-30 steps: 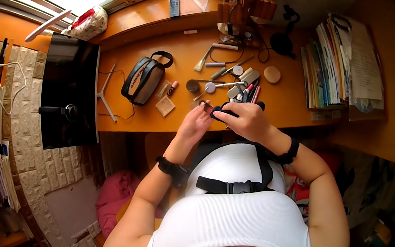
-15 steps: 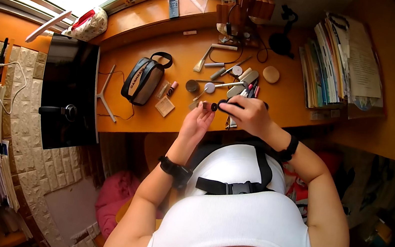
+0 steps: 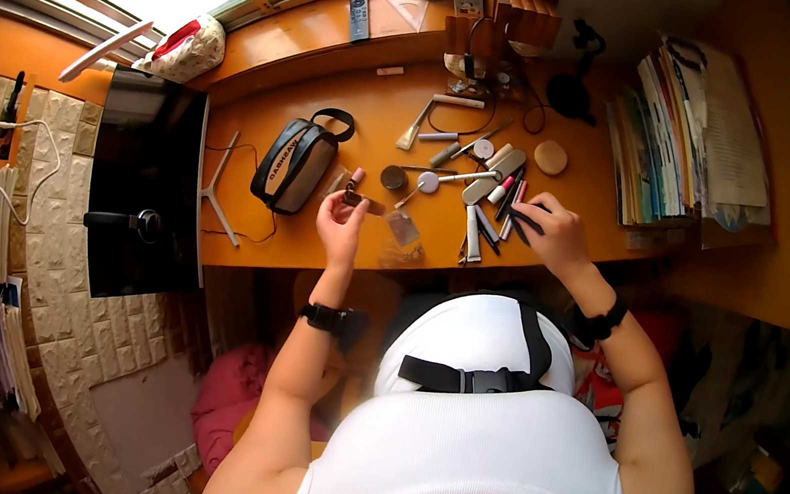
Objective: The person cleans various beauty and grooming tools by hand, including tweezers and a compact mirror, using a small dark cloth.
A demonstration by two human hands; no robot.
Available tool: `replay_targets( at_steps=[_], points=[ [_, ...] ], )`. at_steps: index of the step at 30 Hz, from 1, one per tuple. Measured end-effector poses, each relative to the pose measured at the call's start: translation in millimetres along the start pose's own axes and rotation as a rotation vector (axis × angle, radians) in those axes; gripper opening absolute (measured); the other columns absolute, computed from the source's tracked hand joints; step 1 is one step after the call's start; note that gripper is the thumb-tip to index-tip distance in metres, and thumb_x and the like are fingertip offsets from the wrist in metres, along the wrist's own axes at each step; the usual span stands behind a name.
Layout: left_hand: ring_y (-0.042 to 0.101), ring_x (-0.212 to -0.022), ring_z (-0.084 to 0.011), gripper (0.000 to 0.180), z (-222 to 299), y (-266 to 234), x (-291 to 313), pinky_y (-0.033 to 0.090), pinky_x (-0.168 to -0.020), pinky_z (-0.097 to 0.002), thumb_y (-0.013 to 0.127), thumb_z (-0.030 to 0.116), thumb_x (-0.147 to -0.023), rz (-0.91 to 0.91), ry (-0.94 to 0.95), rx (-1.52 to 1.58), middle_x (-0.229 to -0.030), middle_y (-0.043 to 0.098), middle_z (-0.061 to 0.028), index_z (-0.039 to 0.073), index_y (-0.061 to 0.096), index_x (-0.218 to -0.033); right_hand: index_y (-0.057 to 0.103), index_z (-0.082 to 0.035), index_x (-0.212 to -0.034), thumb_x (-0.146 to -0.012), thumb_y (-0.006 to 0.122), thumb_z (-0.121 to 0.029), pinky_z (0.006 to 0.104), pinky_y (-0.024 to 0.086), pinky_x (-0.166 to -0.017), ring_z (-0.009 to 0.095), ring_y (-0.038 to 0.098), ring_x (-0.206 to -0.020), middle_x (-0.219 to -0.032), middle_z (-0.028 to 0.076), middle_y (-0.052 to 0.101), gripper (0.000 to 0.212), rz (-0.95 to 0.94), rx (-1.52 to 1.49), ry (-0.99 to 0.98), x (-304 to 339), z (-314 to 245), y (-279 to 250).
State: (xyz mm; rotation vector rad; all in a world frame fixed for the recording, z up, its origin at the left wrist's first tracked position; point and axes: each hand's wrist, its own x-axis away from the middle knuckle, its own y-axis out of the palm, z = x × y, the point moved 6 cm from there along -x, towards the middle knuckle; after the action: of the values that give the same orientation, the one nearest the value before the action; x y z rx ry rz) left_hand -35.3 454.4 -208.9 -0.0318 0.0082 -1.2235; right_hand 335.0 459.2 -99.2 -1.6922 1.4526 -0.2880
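Note:
Between the pinched fingertips of my left hand [image 3: 340,229] is a small dark brown item [image 3: 362,203]; its exact kind is unclear. The hand hovers over the desk's front part, close to a pink-capped lip tube [image 3: 356,177] and to the right of a black and grey toiletry bag [image 3: 295,165]. Farther right, my right hand [image 3: 558,236] closes on a slim black stick [image 3: 527,222] at the edge of a cluster of cosmetics. In that cluster are a white tube [image 3: 474,234], a pink-and-white tube [image 3: 501,191] and several dark pens. A small clear packet [image 3: 404,229] lies between the hands.
A round beige puff [image 3: 550,158], a dark round jar [image 3: 393,178] and a white-handled brush [image 3: 409,135] lie farther back. Upright papers and books [image 3: 677,145] stand at the right. A black monitor [image 3: 147,182] with headphones is at the left, beside a white stand [image 3: 219,187].
My hands, close together before, have moved apart: the left to the left with the small brown item, the right to the right with the black stick. The view has shifted slightly.

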Motion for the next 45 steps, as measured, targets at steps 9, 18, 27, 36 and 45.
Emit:
replay_targets(
  at_steps=[9, 18, 27, 36, 45],
  points=[
    [0.065, -0.089, -0.0314, 0.033, -36.1, 6.1, -54.5, 0.05, -0.079, -0.0431, 0.08, 0.016, -0.074, -0.279, 0.241, -0.956, -0.089, 0.069, -0.0105, 0.008, 0.069, -0.104, 0.074, -0.011, -0.098, -0.082, 0.074, -0.01, 0.039, 0.055, -0.067, 0.031, 0.067, -0.077, -0.089, 0.008, 0.066, 0.016, -0.006, 0.085, 0.194, 32.4, 21.4, -18.8],
    [0.061, -0.098, -0.0321, 0.046, -80.6, 20.6, -81.5, 0.046, -0.082, -0.0447, 0.083, 0.022, -0.074, -0.342, 0.24, -1.345, -0.098, 0.066, -0.0105, 0.009, 0.062, -0.112, 0.074, -0.01, -0.098, -0.082, 0.075, -0.009, 0.0376, 0.055, -0.067, 0.03, 0.068, -0.077, -0.088, 0.008, 0.066, 0.017, 0.054, 0.134, 0.246, 40.5, 11.0, -33.0],
    [0.055, -0.093, -0.0296, 0.02, -22.9, 103.6, -26.7, 0.041, -0.08, -0.0421, 0.071, 0.017, -0.079, -0.42, 0.751, -1.096, -0.095, 0.059, -0.0091, 0.009, 0.061, -0.094, 0.074, -0.009, -0.099, -0.082, 0.076, -0.009, 0.0361, 0.056, -0.067, 0.029, 0.068, -0.077, -0.089, 0.007, 0.066, 0.017, 0.125, 0.166, 0.295, 55.3, 10.5, -41.3],
    [0.056, -0.101, -0.0291, 0.029, -40.8, 198.1, 3.4, 0.044, -0.083, -0.0429, 0.064, 0.01, -0.08, -0.593, 0.821, -0.994, -0.103, 0.06, -0.0097, 0.008, 0.06, -0.109, 0.074, -0.009, -0.099, -0.081, 0.076, -0.008, 0.0364, 0.056, -0.065, 0.03, 0.068, -0.075, -0.09, 0.008, 0.066, 0.018, 0.137, 0.178, 0.295, 65.3, 1.1, -49.4],
    [0.057, -0.09, -0.0303, 0.013, -76.5, 198.8, -16.3, 0.042, -0.073, -0.0441, 0.061, 0.016, -0.086, -0.524, 0.688, -1.091, -0.09, 0.061, -0.0086, 0.011, 0.061, -0.097, 0.074, -0.008, -0.098, -0.082, 0.075, -0.008, 0.0364, 0.056, -0.065, 0.03, 0.069, -0.076, -0.09, 0.009, 0.067, 0.016, 0.181, 0.193, 0.319, 82.2, 3.0, -61.8]
  ],
)
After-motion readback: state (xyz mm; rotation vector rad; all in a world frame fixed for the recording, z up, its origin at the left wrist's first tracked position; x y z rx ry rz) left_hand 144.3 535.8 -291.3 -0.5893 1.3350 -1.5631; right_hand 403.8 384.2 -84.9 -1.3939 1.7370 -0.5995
